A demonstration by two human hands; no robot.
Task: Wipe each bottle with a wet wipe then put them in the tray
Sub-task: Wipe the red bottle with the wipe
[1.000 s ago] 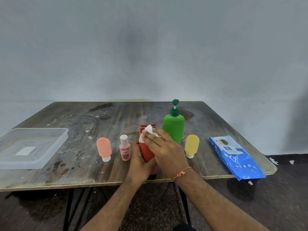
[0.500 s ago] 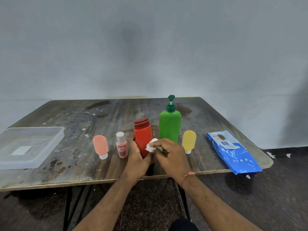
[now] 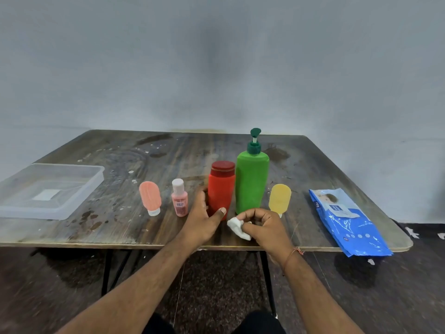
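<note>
Upright, the red bottle (image 3: 221, 189) is gripped by the left hand (image 3: 204, 219).
A crumpled wipe (image 3: 237, 228) is pinched in the right hand (image 3: 266, 226), just beside the bottle, above the surface (image 3: 120, 213).

On the table (image 3: 120, 227), five bottles stand in a row near the front edge, the tray (image 3: 79, 203) well to their left, the wipe pack (image 3: 349, 220) to their right, and the pump bottle (image 3: 251, 182) just right of the capped bottle (image 3: 221, 184).
</note>
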